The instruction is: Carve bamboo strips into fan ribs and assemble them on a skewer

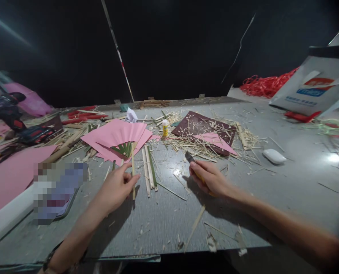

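Bamboo strip [133, 163] stands out first: narrow, pale, near the front middle of the worktop [163, 224], its far end against the lower edge of a pink fan as I see it. Left hand [118, 182] has it, thumb and fingers closed in a light pinch, the strip running lengthwise away from the person. Right hand [211, 178], well apart from the left, is curled firmly round a yellow-handled tool [190, 156]; its dark end points away and to the left. Cannot tell from here whether a blade is out.

Between the hands, a few loose strips [149, 167] lie side by side, one of them green-skinned. Pink fan [124, 134] just beyond the left hand, pleated paper over green ribs, flat pink sheets under it. Crumpled white paper [131, 115] behind the fan.

Glue stick [165, 128] upright, yellow with a white cap, right of the fan. Next, a dark brown board [186, 122] strewn with shavings [183, 144], a pink scrap [219, 142] lying on it. White rounded object [273, 156] farther right.

Outer edges: left, a power drill [11, 112] and a large pink sheet [15, 171]; nearer, a phone-like object, pixelated. Far right, a white bag [309, 89] with red ribbon [266, 85] heaped behind.
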A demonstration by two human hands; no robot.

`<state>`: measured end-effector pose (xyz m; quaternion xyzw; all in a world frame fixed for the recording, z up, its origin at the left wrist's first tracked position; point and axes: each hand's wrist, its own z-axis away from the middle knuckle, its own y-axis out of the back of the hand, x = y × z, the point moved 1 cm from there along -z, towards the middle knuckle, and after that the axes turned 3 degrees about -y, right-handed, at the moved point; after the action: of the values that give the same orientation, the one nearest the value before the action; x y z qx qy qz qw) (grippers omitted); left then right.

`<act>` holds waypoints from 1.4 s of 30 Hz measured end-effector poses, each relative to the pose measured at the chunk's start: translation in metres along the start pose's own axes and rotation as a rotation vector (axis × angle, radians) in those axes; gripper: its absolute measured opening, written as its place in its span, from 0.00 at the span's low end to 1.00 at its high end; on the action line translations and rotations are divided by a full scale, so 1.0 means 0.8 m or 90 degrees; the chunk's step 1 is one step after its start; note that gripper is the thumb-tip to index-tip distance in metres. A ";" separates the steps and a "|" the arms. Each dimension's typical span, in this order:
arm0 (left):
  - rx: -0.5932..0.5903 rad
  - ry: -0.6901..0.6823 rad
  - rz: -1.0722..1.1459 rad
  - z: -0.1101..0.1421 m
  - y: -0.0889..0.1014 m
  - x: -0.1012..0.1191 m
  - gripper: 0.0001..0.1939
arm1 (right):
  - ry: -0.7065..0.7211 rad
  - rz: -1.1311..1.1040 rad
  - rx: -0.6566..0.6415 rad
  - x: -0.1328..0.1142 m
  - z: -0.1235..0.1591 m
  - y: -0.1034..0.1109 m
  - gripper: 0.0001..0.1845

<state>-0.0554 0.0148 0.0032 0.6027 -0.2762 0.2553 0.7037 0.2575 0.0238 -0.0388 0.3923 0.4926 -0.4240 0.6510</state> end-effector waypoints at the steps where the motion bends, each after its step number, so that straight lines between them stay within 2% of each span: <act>1: -0.008 0.013 0.028 0.005 0.002 -0.003 0.30 | 0.001 -0.001 -0.001 0.002 0.000 0.000 0.24; 3: -0.015 0.034 0.111 0.016 0.003 -0.002 0.32 | 0.003 -0.002 -0.006 0.003 0.000 0.000 0.24; 6: -0.052 0.043 0.239 0.035 -0.004 0.012 0.33 | 0.007 -0.011 -0.021 -0.001 0.002 -0.002 0.23; 9: -0.144 0.004 0.307 0.053 -0.026 0.038 0.30 | -0.003 -0.057 -0.035 -0.013 0.007 -0.008 0.19; 12: -0.251 -0.055 0.308 0.066 -0.054 0.065 0.25 | -0.020 -0.106 -0.044 -0.026 0.012 -0.011 0.19; 15: -0.287 -0.106 0.304 0.070 -0.076 0.083 0.23 | -0.010 -0.155 -0.055 -0.034 0.015 -0.008 0.19; 18: -0.283 -0.111 0.344 0.068 -0.090 0.086 0.22 | 0.008 -0.174 -0.032 -0.038 0.014 -0.003 0.19; 25: -0.324 -0.065 0.440 0.067 -0.101 0.078 0.25 | 0.034 -0.035 0.096 -0.034 0.019 -0.007 0.22; 29: -0.342 -0.052 0.477 0.071 -0.105 0.078 0.25 | 0.068 -0.037 0.094 -0.031 0.024 -0.014 0.18; 31: -0.315 -0.061 0.445 0.073 -0.108 0.077 0.23 | 0.070 -0.053 0.099 -0.029 0.025 -0.015 0.17; 35: -0.153 -0.107 0.302 0.077 -0.107 0.071 0.15 | 0.083 -0.058 0.147 -0.026 0.022 -0.012 0.16; 39: 0.004 -0.206 0.200 0.084 -0.101 0.060 0.07 | 0.084 -0.075 0.174 -0.023 0.019 -0.008 0.16; 42: 0.069 -0.268 0.180 0.090 -0.098 0.053 0.06 | 0.083 -0.088 0.174 -0.022 0.018 -0.007 0.16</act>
<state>0.0232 -0.0667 -0.0137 0.6349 -0.4840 0.2345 0.5546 0.2543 0.0116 -0.0193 0.4688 0.4975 -0.5044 0.5276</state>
